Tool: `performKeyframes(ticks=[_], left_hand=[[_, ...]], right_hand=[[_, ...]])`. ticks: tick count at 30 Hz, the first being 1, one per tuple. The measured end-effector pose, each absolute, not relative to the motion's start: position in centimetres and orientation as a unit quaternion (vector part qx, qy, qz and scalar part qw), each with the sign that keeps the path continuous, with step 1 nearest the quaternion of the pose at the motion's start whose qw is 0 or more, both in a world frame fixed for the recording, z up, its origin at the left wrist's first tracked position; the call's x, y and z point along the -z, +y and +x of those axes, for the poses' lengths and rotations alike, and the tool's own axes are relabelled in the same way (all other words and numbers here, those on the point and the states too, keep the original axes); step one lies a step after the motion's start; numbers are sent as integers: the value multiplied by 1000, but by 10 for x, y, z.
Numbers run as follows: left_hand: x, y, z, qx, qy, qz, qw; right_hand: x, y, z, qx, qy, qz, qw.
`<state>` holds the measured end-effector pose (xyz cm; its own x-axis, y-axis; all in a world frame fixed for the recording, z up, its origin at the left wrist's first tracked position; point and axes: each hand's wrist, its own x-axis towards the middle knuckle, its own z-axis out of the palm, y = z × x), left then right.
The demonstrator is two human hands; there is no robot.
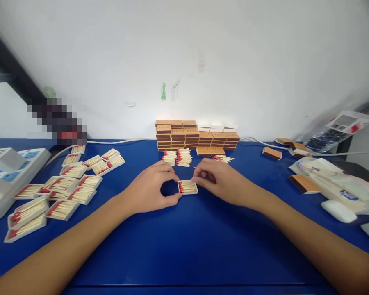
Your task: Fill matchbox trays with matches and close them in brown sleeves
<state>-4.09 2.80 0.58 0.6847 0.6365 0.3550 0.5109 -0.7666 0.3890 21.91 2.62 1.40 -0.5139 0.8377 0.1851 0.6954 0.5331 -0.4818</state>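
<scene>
A small white matchbox tray filled with red-tipped matches lies on the blue table in front of me. My left hand grips its left end between thumb and fingers. At the tray's upper right corner is my right hand, its fingers curled and pinched together; what they hold, if anything, is hidden. Just behind the hands lie loose piles of matches, with a smaller pile to the right. Behind those, stacked brown matchboxes stand against the wall, several white trays on top.
Many match-filled trays spread across the left, some stacked, beside a white power strip. At right lie loose matchboxes, a tissue pack and a white rounded case. A white cable runs along the wall.
</scene>
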Motion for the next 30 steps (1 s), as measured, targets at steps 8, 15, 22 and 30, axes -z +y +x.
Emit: performKeyframes(ticks=[8, 15, 22, 30], left_hand=[[-5, 27, -41, -239, 317, 909, 127], [-5, 28, -40, -247, 328, 906, 108], [-4, 28, -39, -242, 325, 907, 112], [-4, 29, -40, -234, 326, 908, 116]], right_hand=[[1, 60, 249, -124, -828, -522, 165], [-19, 30, 231, -174, -841, -472, 198], [-22, 27, 231, -214, -852, -441, 184], [-24, 79, 305, -119, -823, -544, 113]])
